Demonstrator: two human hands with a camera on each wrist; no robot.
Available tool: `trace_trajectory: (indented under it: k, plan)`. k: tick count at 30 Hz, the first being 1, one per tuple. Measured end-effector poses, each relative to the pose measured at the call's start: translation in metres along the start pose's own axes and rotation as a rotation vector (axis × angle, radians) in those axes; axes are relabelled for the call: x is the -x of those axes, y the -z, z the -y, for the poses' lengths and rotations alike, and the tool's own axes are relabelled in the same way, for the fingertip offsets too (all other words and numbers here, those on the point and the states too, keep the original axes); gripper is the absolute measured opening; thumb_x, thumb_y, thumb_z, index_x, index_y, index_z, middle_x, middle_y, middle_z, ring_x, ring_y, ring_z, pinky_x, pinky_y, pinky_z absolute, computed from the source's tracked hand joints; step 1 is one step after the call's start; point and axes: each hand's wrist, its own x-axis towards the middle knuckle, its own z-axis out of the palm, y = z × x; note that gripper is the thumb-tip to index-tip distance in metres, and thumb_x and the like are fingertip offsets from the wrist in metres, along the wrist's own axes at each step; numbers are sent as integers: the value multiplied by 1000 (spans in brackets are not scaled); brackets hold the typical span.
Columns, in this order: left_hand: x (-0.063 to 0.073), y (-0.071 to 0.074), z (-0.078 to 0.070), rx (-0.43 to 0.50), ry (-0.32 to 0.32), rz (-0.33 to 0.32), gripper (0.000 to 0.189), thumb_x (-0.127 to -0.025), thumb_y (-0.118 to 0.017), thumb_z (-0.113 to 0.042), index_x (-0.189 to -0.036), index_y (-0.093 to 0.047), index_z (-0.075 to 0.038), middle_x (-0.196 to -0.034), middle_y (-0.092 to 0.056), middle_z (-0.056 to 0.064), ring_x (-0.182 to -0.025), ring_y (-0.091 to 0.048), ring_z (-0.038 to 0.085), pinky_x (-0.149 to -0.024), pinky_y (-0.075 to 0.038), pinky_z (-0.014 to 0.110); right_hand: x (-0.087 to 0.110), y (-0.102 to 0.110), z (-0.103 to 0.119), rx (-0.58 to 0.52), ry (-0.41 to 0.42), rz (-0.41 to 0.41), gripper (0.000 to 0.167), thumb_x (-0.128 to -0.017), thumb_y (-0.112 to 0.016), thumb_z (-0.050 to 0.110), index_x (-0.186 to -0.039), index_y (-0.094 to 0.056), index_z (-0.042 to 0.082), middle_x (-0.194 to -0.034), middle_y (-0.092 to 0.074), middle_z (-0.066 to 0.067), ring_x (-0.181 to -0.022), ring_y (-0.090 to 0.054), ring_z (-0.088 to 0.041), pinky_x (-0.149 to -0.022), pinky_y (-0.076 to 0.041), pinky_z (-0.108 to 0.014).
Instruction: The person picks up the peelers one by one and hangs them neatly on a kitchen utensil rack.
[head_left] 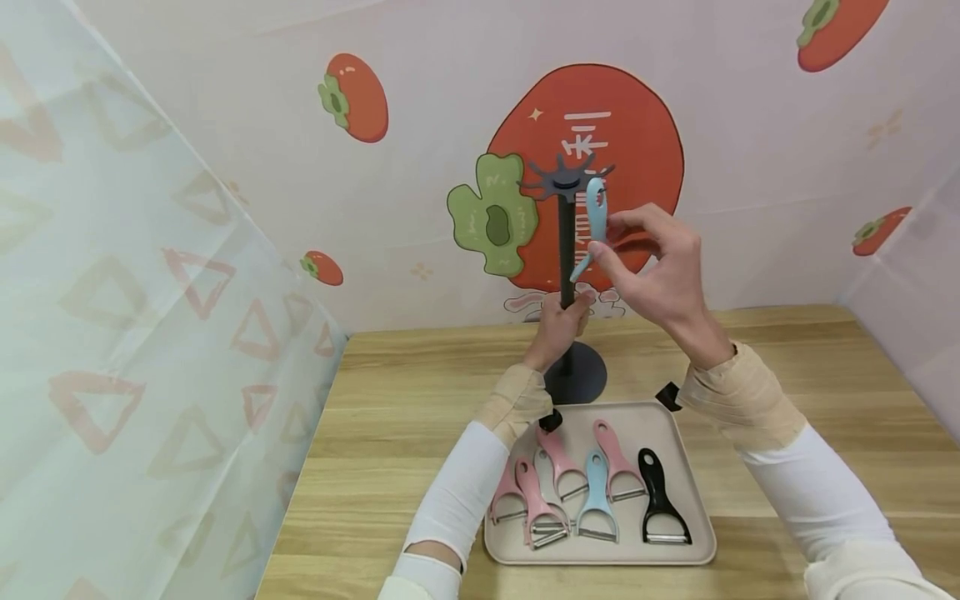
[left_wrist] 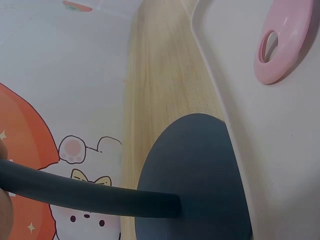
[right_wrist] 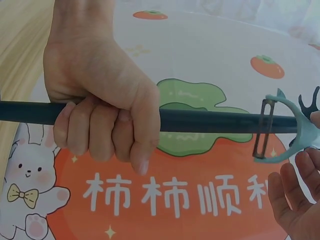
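Observation:
My left hand (head_left: 558,331) grips the dark pole (head_left: 566,267) of an upright stand, low on the shaft; the right wrist view shows its fingers (right_wrist: 95,132) wrapped round the pole. A ring of hooks (head_left: 564,180) tops the stand, and its round base (head_left: 587,375) rests on the table. Between thumb and fingers, my right hand (head_left: 663,271) pinches a light blue peeler (head_left: 597,208). The peeler's handle, with its hole, points up beside the hooks, blade end down. In the right wrist view, the peeler's blade (right_wrist: 264,129) overlaps the pole.
Close in front of the base lies a beige tray (head_left: 600,558) holding several peelers: pink ones (head_left: 536,496), a light blue one (head_left: 596,492), a black one (head_left: 654,483) and a whitish one partly hidden. A patterned backdrop (head_left: 420,192) stands behind the wooden table (head_left: 405,417).

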Motion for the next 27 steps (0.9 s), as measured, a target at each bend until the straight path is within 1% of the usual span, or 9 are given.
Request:
trace_trajectory:
  k: [4,8,12,15,18,23,27]
  plan:
    - [-1,0,0,-16,12,0,57,-112,-55,-21,-59,-42,-4,-50,-32,-4,-41,-27,17,-45,-21,31,-1,-1,-2,0,5,13,27,-88,-82,3,-114,-76,-3,-99,-73,-15,-90,-71,-12,-85,-59,-20]
    - [-1,0,1,-10,14,-6,57,-112,-55,-20,-60,-42,-2,-50,-33,-5,-41,-27,17,-45,-22,31,-1,-3,-4,3,4,20,26,-89,-81,5,-114,-75,-4,-99,-72,-15,-91,-71,-8,-85,-59,-19]
    - [0,0,1,-10,13,-14,57,-112,-56,-20,-60,-42,-2,-50,-33,-5,-41,-26,17,-45,-21,31,0,-3,-5,1,5,17,26,-87,-82,3,-113,-76,-3,-98,-72,-14,-90,-71,-5,-84,-59,-20]
    - [2,0,1,-15,26,-6,57,-112,-55,-19,-59,-42,-3,-49,-33,-5,-41,-26,17,-45,-21,31,2,-2,-5,-7,7,17,27,-86,-83,0,-112,-76,-3,-97,-73,-14,-89,-70,-6,-83,-59,-20]
    - [3,-1,2,-22,33,3,58,-112,-55,-17,-58,-41,-4,-49,-32,-4,-41,-26,18,-46,-21,31,4,0,-6,-7,5,23,27,-87,-82,0,-113,-76,-3,-98,-73,-15,-89,-70,-6,-83,-59,-19]
    - [2,-1,2,-25,18,2,56,-112,-54,-14,-59,-41,-4,-50,-32,-5,-42,-27,17,-46,-21,30,7,3,-7,2,3,44,27,-88,-82,2,-113,-75,-4,-97,-72,-15,-88,-69,-4,-83,-59,-20]
    - [1,1,0,-16,1,-3,56,-112,-55,-16,-59,-41,-4,-50,-33,-5,-41,-26,17,-45,-21,30,13,7,-7,12,15,63,28,-87,-82,1,-114,-75,-4,-98,-73,-14,-86,-69,-2,-80,-59,-20]
